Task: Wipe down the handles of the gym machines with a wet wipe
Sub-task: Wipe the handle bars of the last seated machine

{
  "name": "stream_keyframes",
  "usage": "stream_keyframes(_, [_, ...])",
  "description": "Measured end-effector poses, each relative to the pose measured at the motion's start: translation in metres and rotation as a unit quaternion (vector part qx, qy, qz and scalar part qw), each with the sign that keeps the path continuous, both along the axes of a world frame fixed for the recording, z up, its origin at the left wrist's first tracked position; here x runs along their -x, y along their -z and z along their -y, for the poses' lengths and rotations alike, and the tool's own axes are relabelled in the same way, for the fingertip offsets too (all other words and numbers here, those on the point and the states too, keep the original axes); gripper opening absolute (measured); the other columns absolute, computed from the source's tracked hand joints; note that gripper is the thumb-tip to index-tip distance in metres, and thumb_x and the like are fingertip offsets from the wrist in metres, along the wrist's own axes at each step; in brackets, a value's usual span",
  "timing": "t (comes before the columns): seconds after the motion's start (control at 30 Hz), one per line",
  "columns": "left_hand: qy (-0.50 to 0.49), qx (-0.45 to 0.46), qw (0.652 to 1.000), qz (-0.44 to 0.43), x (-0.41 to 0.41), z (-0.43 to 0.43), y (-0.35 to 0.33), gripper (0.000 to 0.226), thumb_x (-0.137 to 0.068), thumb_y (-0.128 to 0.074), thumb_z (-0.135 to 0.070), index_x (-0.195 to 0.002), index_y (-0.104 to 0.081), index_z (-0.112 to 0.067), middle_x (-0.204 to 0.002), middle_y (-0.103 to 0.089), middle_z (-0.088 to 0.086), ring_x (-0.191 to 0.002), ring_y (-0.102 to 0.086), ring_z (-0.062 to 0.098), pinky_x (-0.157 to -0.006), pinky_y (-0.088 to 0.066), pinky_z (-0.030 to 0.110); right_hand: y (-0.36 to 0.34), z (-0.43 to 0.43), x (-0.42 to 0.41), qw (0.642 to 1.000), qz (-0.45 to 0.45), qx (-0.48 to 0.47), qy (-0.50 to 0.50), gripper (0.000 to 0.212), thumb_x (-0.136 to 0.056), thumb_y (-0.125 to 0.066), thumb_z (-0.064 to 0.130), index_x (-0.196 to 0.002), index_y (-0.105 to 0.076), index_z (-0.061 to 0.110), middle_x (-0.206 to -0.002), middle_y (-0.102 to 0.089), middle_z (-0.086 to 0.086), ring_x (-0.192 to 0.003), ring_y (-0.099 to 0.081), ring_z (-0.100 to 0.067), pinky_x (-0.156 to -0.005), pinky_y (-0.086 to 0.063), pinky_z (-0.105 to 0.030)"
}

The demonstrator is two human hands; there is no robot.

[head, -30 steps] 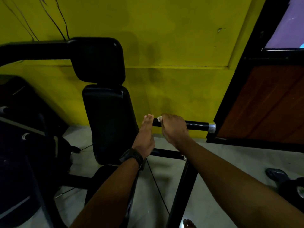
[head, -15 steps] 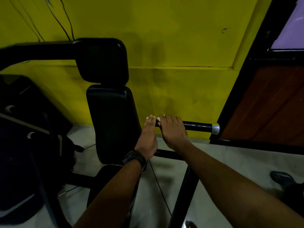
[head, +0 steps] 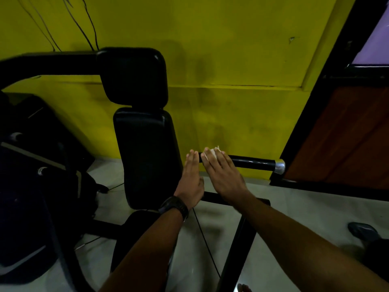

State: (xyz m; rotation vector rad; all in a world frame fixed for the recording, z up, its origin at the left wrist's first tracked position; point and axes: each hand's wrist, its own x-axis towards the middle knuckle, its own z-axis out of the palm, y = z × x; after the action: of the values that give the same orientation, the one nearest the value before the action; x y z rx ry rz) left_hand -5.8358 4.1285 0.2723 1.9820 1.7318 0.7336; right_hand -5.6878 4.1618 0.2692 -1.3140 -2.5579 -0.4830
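A black machine handle (head: 252, 162) with a silver end cap (head: 279, 166) runs level to the right of the seat. My right hand (head: 223, 173) lies over its left end with straight fingers, pressing a white wet wipe (head: 213, 153) that peeks out between the fingers. My left hand (head: 190, 180), with a dark watch on the wrist, stands edge-on just left of it, fingers straight, fingertips at the handle's inner end. Whether it touches the bar is unclear.
A black padded backrest (head: 147, 157) and headrest (head: 132, 76) stand left of the hands, against a yellow wall (head: 231, 49). A black frame post (head: 237, 245) rises below the handle. A brown door panel (head: 345, 140) is at right. Dark equipment (head: 37, 186) fills the left.
My right hand's fingers have uncurled from a grip round the handle to lie flat on it, showing more of the wipe. The left hand has stayed beside it.
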Motion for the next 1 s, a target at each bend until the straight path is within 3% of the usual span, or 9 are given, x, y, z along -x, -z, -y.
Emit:
stream_keyframes(0.27, [-0.010, 0.015, 1.000, 0.021, 0.000, 0.003, 0.003, 0.087, -0.099, -0.054, -0.013, -0.158, 0.010, -0.017, -0.158, 0.025, -0.010, -0.150, 0.020, 0.009, -0.112, 0.013, 0.010, -0.009, -0.001, 0.009, 0.996, -0.026, 0.074, 0.049, 0.058, -0.097, -0.025, 0.017, -0.152, -0.029, -0.002, -0.155, -0.035, -0.025, -0.135, -0.045, -0.037, -0.111, -0.039, -0.045])
stream_keyframes(0.33, [-0.013, 0.023, 0.999, 0.029, 0.001, 0.004, 0.004, 0.091, -0.097, -0.057, -0.012, -0.159, 0.009, -0.016, -0.161, 0.021, -0.009, -0.151, 0.017, 0.009, -0.117, 0.007, 0.016, -0.018, -0.003, 0.022, 0.986, -0.072, 0.087, 0.120, 0.050, -0.104, -0.034, 0.022, -0.146, -0.039, -0.005, -0.142, -0.050, -0.026, -0.122, -0.055, -0.036, -0.101, -0.046, -0.046])
stream_keyframes(0.4, [-0.012, 0.022, 0.999, 0.041, 0.003, 0.005, 0.007, 0.093, -0.094, -0.061, -0.012, -0.159, 0.006, -0.014, -0.162, 0.015, -0.009, -0.152, 0.013, 0.011, -0.116, 0.007, 0.012, -0.031, -0.005, 0.038, 0.973, -0.103, 0.120, 0.169, 0.036, -0.105, -0.037, 0.027, -0.124, -0.058, 0.004, -0.118, -0.065, -0.017, -0.106, -0.060, -0.033, -0.090, -0.045, -0.043])
stream_keyframes(0.47, [-0.012, 0.021, 0.998, 0.052, 0.004, 0.005, 0.007, 0.095, -0.093, -0.064, -0.011, -0.158, 0.005, -0.014, -0.162, 0.011, -0.007, -0.152, 0.011, 0.011, -0.112, 0.009, 0.006, -0.044, -0.011, 0.046, 0.979, -0.092, 0.123, 0.135, 0.026, -0.102, -0.038, 0.023, -0.108, -0.060, 0.011, -0.106, -0.067, -0.010, -0.098, -0.061, -0.030, -0.083, -0.043, -0.039])
stream_keyframes(0.57, [-0.033, 0.042, 0.995, 0.085, 0.003, 0.007, 0.008, 0.097, -0.090, -0.063, -0.007, -0.160, 0.005, -0.014, -0.166, 0.007, -0.003, -0.150, 0.009, 0.006, -0.117, 0.004, 0.010, -0.040, -0.021, 0.037, 0.990, -0.048, 0.128, 0.042, 0.024, -0.103, -0.041, 0.020, -0.117, -0.057, 0.009, -0.112, -0.063, -0.011, -0.103, -0.060, -0.032, -0.087, -0.043, -0.039])
stream_keyframes(0.67, [-0.050, 0.057, 0.992, 0.099, 0.002, 0.011, 0.014, 0.101, -0.090, -0.064, -0.008, -0.159, 0.009, -0.015, -0.167, 0.010, -0.004, -0.152, 0.006, 0.010, -0.121, -0.005, 0.022, -0.016, -0.017, 0.023, 0.996, 0.002, 0.082, 0.015, 0.041, -0.101, -0.048, 0.018, -0.139, -0.049, 0.002, -0.138, -0.055, -0.019, -0.122, -0.054, -0.036, -0.099, -0.046, -0.046])
stream_keyframes(0.77, [-0.053, 0.053, 0.992, 0.100, 0.003, 0.011, 0.018, 0.100, -0.092, -0.062, -0.008, -0.159, 0.011, -0.018, -0.167, 0.012, -0.007, -0.154, 0.005, 0.013, -0.117, -0.006, 0.020, -0.012, -0.014, 0.021, 0.998, 0.011, 0.056, 0.005, 0.051, -0.100, -0.036, 0.016, -0.149, -0.038, 0.003, -0.154, -0.039, -0.020, -0.137, -0.045, -0.036, -0.111, -0.039, -0.046])
stream_keyframes(0.87, [-0.053, 0.054, 0.994, 0.082, 0.006, 0.012, 0.016, 0.097, -0.092, -0.058, -0.004, -0.159, 0.011, -0.021, -0.167, 0.012, -0.007, -0.153, 0.003, 0.011, -0.112, -0.004, 0.012, -0.024, -0.006, 0.034, 0.991, -0.001, 0.112, 0.070, 0.058, -0.099, -0.032, 0.013, -0.155, -0.024, 0.003, -0.161, -0.025, -0.022, -0.141, -0.036, -0.038, -0.115, -0.031, -0.048])
stream_keyframes(1.0, [-0.032, 0.043, 0.997, 0.058, 0.014, 0.013, 0.016, 0.096, -0.091, -0.056, -0.001, -0.160, 0.008, -0.020, -0.168, 0.009, -0.004, -0.153, 0.001, 0.010, -0.094, 0.001, -0.010, -0.018, 0.005, 0.037, 0.994, 0.010, 0.087, 0.067, 0.059, -0.091, -0.024, 0.013, -0.143, -0.047, -0.002, -0.145, -0.050, -0.023, -0.128, -0.052, -0.039, -0.109, -0.041, -0.046])
